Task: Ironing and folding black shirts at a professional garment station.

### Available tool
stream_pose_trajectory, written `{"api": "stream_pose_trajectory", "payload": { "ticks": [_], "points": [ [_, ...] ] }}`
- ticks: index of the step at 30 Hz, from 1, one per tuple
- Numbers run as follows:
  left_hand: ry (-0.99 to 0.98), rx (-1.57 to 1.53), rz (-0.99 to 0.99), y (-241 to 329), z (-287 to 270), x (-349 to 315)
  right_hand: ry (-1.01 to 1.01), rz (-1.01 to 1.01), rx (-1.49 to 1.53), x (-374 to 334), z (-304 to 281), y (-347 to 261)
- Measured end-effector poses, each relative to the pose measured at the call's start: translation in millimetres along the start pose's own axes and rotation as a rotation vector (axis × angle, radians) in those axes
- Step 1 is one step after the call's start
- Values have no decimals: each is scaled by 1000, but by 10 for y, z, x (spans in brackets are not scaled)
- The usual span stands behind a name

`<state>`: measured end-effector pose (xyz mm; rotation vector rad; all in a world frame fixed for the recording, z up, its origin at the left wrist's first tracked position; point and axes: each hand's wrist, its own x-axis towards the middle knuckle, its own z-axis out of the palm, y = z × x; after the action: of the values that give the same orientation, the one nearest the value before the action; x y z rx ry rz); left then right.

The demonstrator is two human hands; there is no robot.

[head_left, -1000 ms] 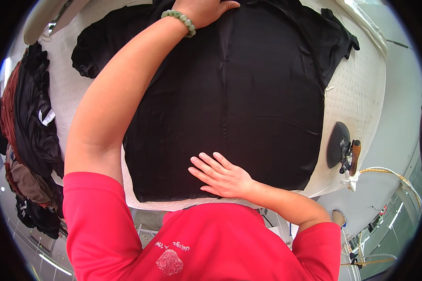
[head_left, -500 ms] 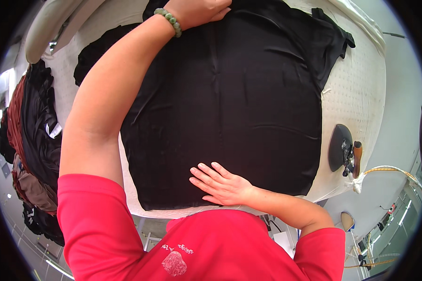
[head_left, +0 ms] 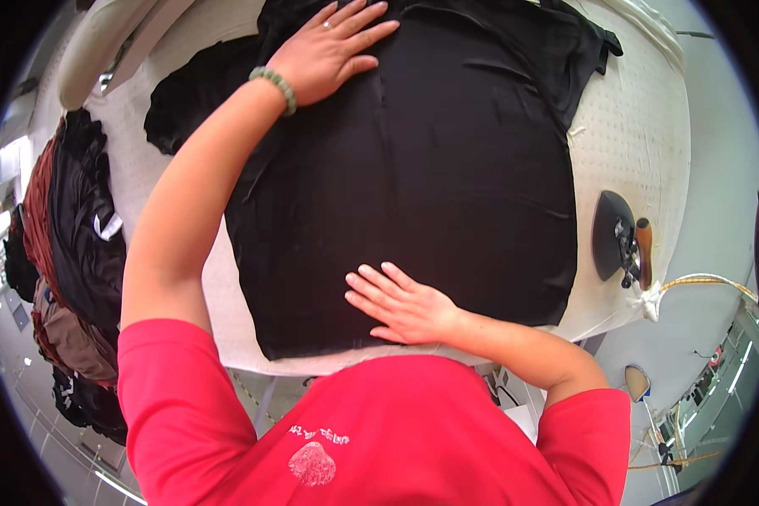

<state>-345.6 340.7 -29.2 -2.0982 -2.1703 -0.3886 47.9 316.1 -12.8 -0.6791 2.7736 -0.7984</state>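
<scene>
A black garment (head_left: 447, 194) of smooth cloth lies spread over a pale padded ironing table (head_left: 649, 160), with a sleeve reaching out on each side and a few creases in its body. My left hand (head_left: 325, 55), with a green bead bracelet at the wrist, rests on the far left part of the cloth, fingers apart. Flat on the near edge of the garment lies my right hand (head_left: 405, 308), its fingers stretched out toward the left. Neither hand holds anything. The garment's far end runs out of the picture.
On the table's right side rests an iron (head_left: 617, 238) with a brown handle, its hose (head_left: 708, 280) leading off right. Dark and rust-coloured clothes (head_left: 76, 228) hang at the left edge. A padded pale arm (head_left: 101, 51) stands at the far left.
My left hand has come nearer and to the left, and its fingers have gone from bent to spread flat. My right hand stays pressed at the garment's near edge.
</scene>
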Motion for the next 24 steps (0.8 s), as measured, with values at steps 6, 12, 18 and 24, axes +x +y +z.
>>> {"api": "stream_pose_trajectory", "payload": {
  "ticks": [6,12,18,24],
  "points": [
    [125,-91,-198,875,-154,-350,202,-83,235,-177,70,-318],
    [100,-216,-372,2070,-212,-1094,629,280,-13,-21,-256,33],
    [119,-109,-390,1720,-87,-1155,350,570,-55,43,25,-467],
    [-112,65,-385,1531,-194,-889,254,534,-161,-366,522,-949]
  ]
}}
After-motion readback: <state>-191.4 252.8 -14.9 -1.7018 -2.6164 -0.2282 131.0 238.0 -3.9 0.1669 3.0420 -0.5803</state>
